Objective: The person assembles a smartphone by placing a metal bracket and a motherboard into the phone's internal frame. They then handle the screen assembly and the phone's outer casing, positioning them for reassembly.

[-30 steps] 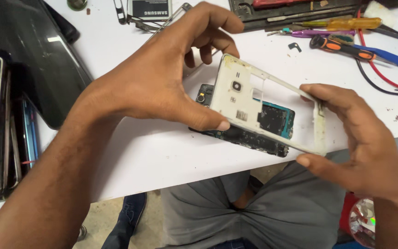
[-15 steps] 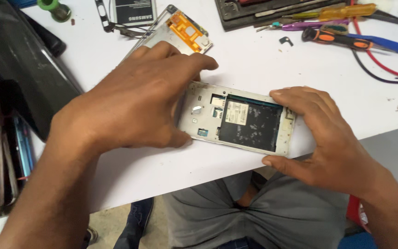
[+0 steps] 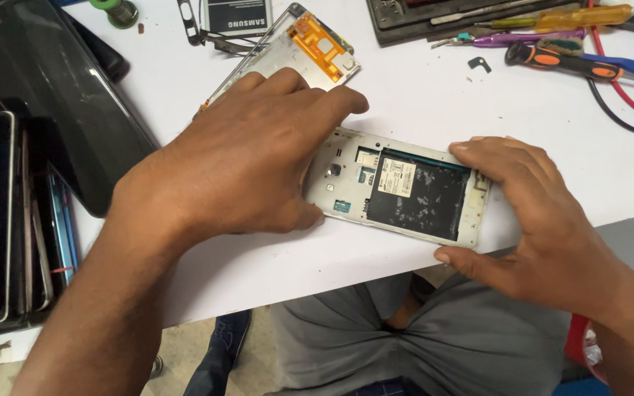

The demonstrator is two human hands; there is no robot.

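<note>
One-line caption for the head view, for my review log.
Both hands, left hand and right hand, press an opened phone body flat on a white table.

A white tabletop (image 3: 434, 103) carries everything. Near its front edge lies a silver phone frame with a dark battery bay (image 3: 405, 187). Toward the far edge lie a metal screen plate with an orange flex cable (image 3: 299, 51) and a grey battery (image 3: 236, 15). Near the far right corner lie an orange-and-black screwdriver (image 3: 563, 62) and a purple tool (image 3: 511, 38). A large black panel (image 3: 45, 95) covers the left edge.

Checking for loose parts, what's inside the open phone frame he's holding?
Inside the phone frame: a dark battery bay, a pale label, small slots. The left hand covers its left end, so that part is hidden.
</note>
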